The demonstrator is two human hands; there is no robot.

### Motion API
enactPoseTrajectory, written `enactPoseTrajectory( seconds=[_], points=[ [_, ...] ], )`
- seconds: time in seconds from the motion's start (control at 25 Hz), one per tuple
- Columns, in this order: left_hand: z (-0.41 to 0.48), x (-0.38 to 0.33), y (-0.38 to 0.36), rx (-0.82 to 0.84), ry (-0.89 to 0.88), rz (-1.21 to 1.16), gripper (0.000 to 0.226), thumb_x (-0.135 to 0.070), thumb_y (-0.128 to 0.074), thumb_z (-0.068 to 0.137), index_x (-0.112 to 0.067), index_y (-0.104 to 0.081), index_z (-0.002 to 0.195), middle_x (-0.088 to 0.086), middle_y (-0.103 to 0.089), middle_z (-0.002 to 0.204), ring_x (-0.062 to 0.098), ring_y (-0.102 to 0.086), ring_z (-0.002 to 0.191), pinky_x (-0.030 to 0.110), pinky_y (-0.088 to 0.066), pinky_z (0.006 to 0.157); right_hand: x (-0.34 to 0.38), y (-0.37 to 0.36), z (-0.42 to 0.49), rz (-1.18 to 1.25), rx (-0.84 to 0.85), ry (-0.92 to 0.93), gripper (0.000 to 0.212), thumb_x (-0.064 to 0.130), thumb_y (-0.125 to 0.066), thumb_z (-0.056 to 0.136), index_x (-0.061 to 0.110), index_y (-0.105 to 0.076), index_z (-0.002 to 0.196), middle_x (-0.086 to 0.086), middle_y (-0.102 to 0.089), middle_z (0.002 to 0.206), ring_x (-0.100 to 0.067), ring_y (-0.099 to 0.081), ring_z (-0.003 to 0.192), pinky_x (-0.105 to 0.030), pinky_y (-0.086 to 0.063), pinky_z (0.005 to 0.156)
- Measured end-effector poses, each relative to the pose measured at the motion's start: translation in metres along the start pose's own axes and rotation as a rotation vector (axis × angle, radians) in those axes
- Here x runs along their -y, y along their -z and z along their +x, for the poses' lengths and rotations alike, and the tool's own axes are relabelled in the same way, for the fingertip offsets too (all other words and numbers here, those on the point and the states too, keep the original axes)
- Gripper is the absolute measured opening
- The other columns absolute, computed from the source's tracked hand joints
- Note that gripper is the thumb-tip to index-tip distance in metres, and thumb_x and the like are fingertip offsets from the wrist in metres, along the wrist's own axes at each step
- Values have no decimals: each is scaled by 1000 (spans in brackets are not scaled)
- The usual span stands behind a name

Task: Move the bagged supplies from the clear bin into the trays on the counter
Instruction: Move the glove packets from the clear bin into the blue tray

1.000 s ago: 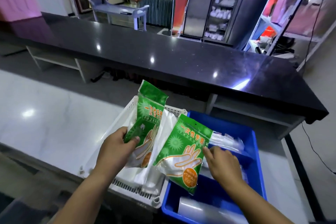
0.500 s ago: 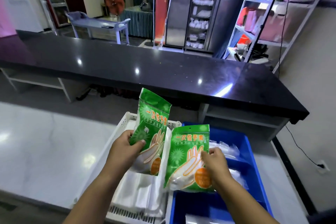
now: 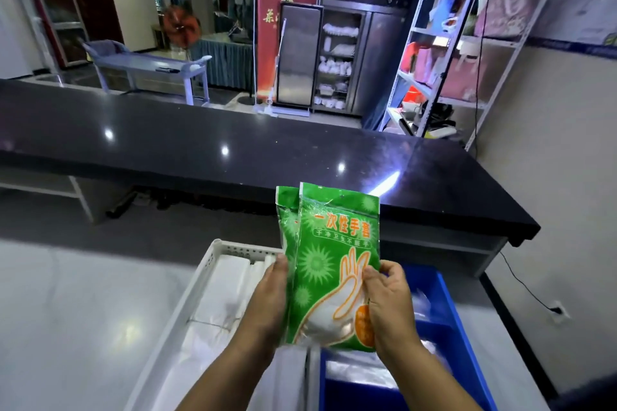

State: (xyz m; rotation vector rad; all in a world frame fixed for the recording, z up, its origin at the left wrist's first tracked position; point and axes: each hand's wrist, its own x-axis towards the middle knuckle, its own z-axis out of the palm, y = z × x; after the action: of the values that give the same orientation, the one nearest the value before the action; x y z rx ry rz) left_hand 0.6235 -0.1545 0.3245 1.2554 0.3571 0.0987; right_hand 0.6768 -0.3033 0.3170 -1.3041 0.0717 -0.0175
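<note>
Your left hand (image 3: 267, 304) and right hand (image 3: 389, 307) grip two stacked green glove packets (image 3: 329, 264) upright between them, above the white tray (image 3: 200, 277) and blue tray (image 3: 447, 317).

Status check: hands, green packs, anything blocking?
Left hand and right hand both gripping two stacked green plastic glove packs, upright above white slotted tray and blue bin. Nothing blocking.

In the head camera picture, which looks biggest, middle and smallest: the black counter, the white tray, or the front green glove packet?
1. Black counter, widest by far.
2. White tray.
3. Front green glove packet.
The packet is held up close to the camera, so it looks larger than it really is.
</note>
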Motion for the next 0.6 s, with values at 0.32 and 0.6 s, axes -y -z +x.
enactPoseTrajectory(
  seconds=[0.32, 0.6],
  points=[
    [14, 4, -15, 115, -61, 166, 32, -6, -69, 80, -13, -58, 109, 5, -73, 99, 16, -70, 87, 23, -55, 73, -7, 17, 14, -97, 10, -93, 15, 26, -58, 87, 13, -55, 93, -14, -69, 91, -19, -68, 75, -32, -57, 69],
    [42, 10, -24, 283, 34, 124, 28, -20, -67, 83, -11, -60, 108, 9, -73, 101, 21, -71, 89, 31, -57, 78, -2, 37, 20, -124, 87, -263, 85, 55, -91, 20, 3, -69, 85, -17, -75, 81, -30, -72, 71, -32, -57, 57]
  ],
)
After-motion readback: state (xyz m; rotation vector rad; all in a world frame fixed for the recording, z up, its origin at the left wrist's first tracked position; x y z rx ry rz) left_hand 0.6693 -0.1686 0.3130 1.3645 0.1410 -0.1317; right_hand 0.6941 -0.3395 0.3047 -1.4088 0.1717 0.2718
